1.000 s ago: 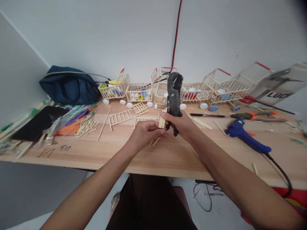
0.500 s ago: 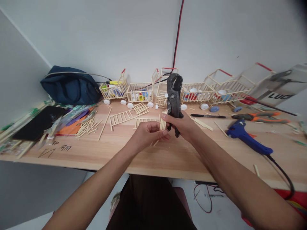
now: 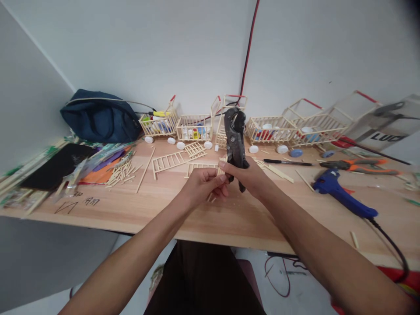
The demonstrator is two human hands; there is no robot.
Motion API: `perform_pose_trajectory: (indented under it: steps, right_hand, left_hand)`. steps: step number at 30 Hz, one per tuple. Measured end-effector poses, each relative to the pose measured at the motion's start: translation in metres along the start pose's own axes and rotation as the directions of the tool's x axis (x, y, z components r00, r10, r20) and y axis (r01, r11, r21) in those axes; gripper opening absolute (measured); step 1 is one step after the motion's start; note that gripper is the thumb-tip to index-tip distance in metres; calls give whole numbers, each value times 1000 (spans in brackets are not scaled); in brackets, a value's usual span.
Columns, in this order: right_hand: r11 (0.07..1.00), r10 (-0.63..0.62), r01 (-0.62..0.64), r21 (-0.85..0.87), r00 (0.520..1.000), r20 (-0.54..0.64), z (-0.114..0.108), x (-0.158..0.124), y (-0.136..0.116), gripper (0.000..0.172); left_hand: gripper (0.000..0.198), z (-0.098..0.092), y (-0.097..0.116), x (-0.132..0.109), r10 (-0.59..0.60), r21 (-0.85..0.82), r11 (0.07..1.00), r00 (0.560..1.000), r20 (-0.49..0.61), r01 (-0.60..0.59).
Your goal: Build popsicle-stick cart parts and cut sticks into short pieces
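Note:
Over the middle of the wooden table, my left hand [image 3: 205, 186] is closed on a small bundle of wooden sticks [image 3: 222, 168]. My right hand [image 3: 247, 174] grips a black cutting tool [image 3: 235, 140], which stands upright with its head at the top. The right thumb touches the sticks beside the left thumb. Behind my hands lie ladder-like stick frames [image 3: 169, 162], one partly hidden by my left hand. Stick carts with red handles and round wheels, such as the one at centre left [image 3: 193, 130], stand along the wall.
A blue bag [image 3: 100, 117], a black tablet-like object [image 3: 57, 166] and a pile of short sticks [image 3: 123, 172] are at the left. On the right are a pen [image 3: 287, 162], orange-handled pliers [image 3: 361, 166] and a blue glue gun [image 3: 344, 194] with its cord.
The view has shifted slightly. The cutting tool has moved a little left and down relative to the carts, and my hands are closer together around the sticks.

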State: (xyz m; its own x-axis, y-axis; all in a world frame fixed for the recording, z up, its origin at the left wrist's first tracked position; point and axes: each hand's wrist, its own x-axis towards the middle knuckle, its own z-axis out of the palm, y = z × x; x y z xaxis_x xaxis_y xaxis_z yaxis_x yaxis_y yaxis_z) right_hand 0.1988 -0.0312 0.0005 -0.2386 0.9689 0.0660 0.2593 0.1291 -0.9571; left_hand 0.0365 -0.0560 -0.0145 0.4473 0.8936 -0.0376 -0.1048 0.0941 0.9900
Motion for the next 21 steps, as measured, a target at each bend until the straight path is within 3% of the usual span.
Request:
perform_pose_trajectory:
  steps: [7, 11, 14, 17, 21]
  right_hand:
    - [993, -67, 53, 106, 989, 132, -19, 2, -2, 51]
    - [998, -12, 24, -56, 979, 202, -24, 0, -4, 62]
    - [962, -1, 88, -258, 948, 318, -20, -6, -11, 64]
    - [902, -5, 173, -396, 921, 390, -12, -15, -27, 62]
    - [864, 45, 185, -468, 898, 438, -2, -28, -53, 62]
  left_hand:
    - [28, -10, 13, -12, 99, 171, 983, 982, -159, -71]
    - [30, -23, 23, -30, 187, 300, 948, 952, -243, -109]
    - [31, -33, 29, -46, 241, 383, 916, 929, -280, -122]
    - [33, -40, 33, -61, 290, 466, 876, 911, -294, -128]
    - [35, -42, 37, -78, 354, 580, 805, 888, -294, -129]
